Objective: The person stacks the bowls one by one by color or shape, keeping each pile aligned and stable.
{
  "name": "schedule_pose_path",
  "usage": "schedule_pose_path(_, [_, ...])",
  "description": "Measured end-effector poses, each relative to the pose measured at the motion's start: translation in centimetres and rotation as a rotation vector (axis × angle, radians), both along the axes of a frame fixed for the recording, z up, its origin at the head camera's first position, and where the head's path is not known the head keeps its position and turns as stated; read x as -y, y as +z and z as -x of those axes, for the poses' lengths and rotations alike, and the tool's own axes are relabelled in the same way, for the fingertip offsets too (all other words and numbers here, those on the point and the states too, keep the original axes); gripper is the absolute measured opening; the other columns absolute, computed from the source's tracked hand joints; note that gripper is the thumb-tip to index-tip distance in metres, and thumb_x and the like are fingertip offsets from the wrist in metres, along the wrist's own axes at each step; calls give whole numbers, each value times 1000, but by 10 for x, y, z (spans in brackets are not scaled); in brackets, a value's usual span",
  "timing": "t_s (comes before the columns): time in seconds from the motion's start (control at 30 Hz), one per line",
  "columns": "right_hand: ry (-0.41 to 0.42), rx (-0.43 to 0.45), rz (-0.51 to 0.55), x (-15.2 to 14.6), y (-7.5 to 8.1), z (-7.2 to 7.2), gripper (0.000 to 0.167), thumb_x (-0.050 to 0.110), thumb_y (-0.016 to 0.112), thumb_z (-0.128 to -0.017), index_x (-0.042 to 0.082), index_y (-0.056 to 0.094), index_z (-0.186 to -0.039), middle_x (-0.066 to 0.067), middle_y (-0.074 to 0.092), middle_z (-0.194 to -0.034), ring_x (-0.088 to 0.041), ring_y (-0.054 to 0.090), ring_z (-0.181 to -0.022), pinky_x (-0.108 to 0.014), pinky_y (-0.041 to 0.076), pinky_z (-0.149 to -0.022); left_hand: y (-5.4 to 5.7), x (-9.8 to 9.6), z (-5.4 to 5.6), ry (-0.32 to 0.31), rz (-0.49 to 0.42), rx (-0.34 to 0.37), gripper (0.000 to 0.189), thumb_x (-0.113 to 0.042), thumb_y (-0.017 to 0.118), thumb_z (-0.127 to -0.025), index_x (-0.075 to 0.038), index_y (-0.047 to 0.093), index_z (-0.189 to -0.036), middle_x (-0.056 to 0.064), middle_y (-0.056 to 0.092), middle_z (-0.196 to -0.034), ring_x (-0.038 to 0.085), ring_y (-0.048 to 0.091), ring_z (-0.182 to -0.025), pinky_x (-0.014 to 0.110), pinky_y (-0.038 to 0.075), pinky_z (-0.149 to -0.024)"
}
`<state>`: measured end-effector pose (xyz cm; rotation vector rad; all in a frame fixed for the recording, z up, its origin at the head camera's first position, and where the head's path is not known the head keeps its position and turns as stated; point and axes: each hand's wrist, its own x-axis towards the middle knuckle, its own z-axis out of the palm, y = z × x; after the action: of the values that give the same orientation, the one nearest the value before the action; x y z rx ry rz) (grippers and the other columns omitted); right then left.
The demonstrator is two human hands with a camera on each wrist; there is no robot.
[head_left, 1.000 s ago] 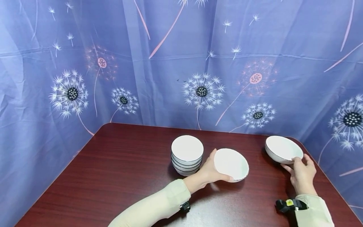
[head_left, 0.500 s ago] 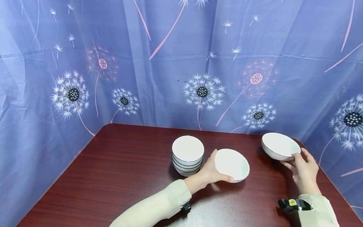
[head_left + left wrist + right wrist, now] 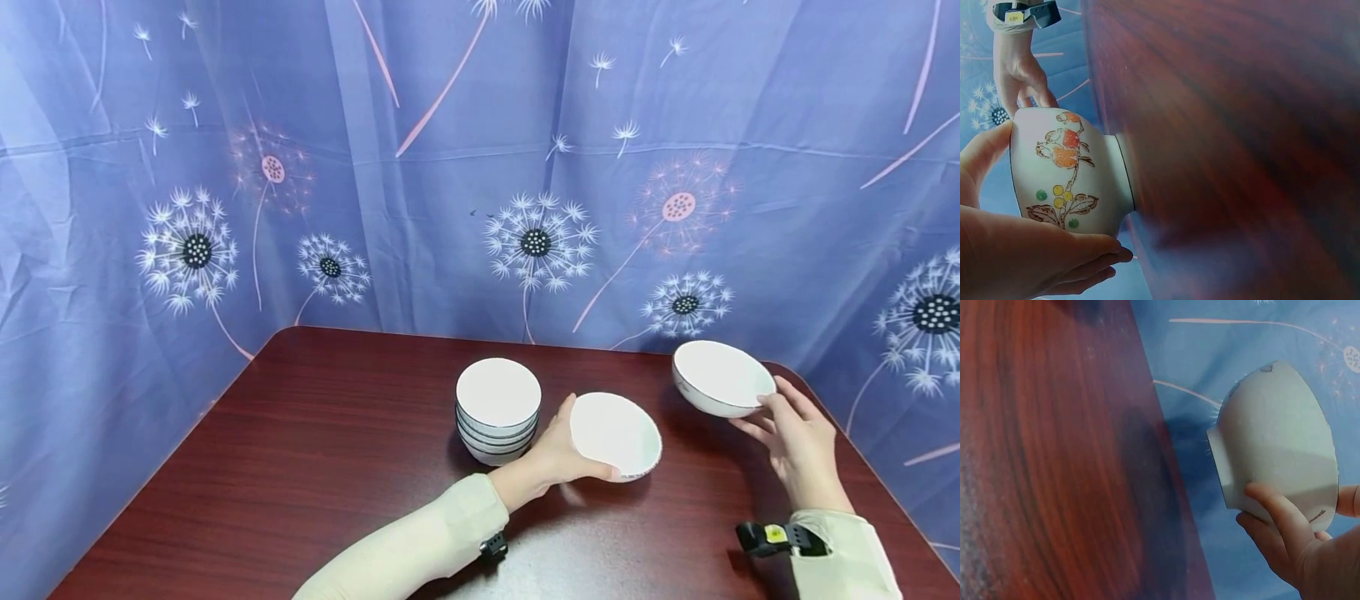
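Observation:
My left hand (image 3: 558, 454) holds a white bowl (image 3: 617, 435) between thumb and fingers, just right of a stack. In the left wrist view this bowl (image 3: 1063, 169) shows painted birds, berries and leaves, and a dark line round its foot. My right hand (image 3: 802, 446) grips a second white bowl (image 3: 723, 377) at its near right rim, raised above the far right of the table. The right wrist view shows that bowl (image 3: 1279, 444) from its side, with fingers (image 3: 1282, 515) under it. Beside the left hand stands a stack of several white bowls (image 3: 497, 412).
The dark red-brown wooden table (image 3: 300, 442) reaches back to a blue curtain (image 3: 435, 250) printed with dandelions. Its far right corner lies behind the right hand. A dark camera band (image 3: 780, 539) sits on the right wrist.
My right hand has lifted its bowl off the far right of the table and brought it slightly left and away from me. The left hand and its bowl stay nearly still.

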<state>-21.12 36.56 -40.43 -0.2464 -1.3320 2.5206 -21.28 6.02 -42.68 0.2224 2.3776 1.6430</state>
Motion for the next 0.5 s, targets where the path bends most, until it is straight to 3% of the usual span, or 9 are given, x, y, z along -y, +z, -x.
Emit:
schedule_pose_path(0.27, [77, -50, -1, 4, 3, 3, 34, -10, 51, -92, 14, 64, -111, -1, 66, -95, -20, 68, -74, -40, 60, -61, 0, 0, 1, -8, 0, -8, 119, -12, 93, -55, -20, 24, -152, 11, 38, -148, 30, 38, -132, 49, 39, -105])
schedule_pose_path(0.5, [86, -3, -115, -10, -16, 24, 35, -4, 59, -91, 20, 66, -116, 2, 67, -100, -20, 69, -78, -42, 60, -67, 2, 0, 1, -9, -3, -7, 119, -12, 93, -55, -19, 24, -152, 12, 36, -149, 31, 36, -134, 51, 36, -107])
